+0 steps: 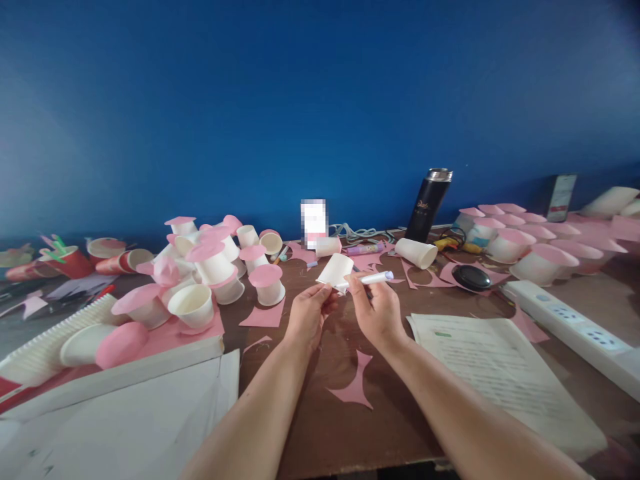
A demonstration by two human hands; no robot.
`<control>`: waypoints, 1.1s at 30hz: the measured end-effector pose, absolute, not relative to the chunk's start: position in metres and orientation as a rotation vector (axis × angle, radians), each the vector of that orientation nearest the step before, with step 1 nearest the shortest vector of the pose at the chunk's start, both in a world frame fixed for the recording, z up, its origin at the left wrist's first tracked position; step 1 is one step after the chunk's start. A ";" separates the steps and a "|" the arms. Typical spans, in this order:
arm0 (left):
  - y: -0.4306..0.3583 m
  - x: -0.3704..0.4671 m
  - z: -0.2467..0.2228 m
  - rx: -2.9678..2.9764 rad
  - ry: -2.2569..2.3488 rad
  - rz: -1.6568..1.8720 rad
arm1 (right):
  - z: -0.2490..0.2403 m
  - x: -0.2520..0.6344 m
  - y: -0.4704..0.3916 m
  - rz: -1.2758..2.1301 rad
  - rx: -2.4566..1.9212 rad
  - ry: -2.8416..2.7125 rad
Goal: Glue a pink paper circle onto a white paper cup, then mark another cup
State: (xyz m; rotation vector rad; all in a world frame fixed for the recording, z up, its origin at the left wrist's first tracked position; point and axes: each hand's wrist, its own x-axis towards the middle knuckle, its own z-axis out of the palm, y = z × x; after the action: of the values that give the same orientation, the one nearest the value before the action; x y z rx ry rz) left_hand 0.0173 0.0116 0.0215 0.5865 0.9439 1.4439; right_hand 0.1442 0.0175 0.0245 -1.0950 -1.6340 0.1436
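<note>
Paper cup (335, 269): white, tilted, in front of the person above the brown table (345, 440); fingers hide its lower edge.
Left hand (311, 313): pinches the cup at that edge, fingers curled.
Right hand (379, 308): closed around a white marker (376, 277), its purplish end pointing right, its other end by the cup; whether they touch cannot be told.
Behind the cup: another cup (327, 249) on its side, a purple pen (365, 249), a pale cable (363, 233) and a pixelated upright patch near the blue wall (320, 120).
Crowding the left: cups with pink discs (267, 293), some upright, some toppled; an open cup (191, 305); a long nested stack (65, 333); a white box (125, 400) at the near side.
Right of the marker: a lying cup (416, 253), a black flask (429, 205) behind it, and a round black object (471, 277).
Far right: more pink-topped cups (543, 263), packed close, beside a power strip (575, 327).
Beside the right forearm: a printed sheet (500, 373).
Between the forearms: a pink paper scrap (356, 387), flat on the table; other scraps lie around the cups.
</note>
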 end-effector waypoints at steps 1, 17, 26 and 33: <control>0.012 0.017 0.021 0.587 0.944 1.445 | 0.025 0.144 0.017 0.141 -1.100 -1.634; 0.011 0.014 0.022 0.467 0.923 1.452 | 0.026 0.146 0.017 0.209 -0.968 -1.593; 0.012 0.015 0.025 0.429 0.947 1.437 | 0.026 0.144 0.015 0.209 -0.962 -1.626; 0.012 0.015 0.024 0.450 0.956 1.430 | 0.025 0.144 0.016 0.179 -1.008 -1.647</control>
State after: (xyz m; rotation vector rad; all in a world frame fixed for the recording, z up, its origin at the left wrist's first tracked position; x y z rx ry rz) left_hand 0.0146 0.0119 0.0243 0.4496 0.9560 1.4304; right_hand 0.1442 0.0159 0.0252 -1.0083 -1.6472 0.1790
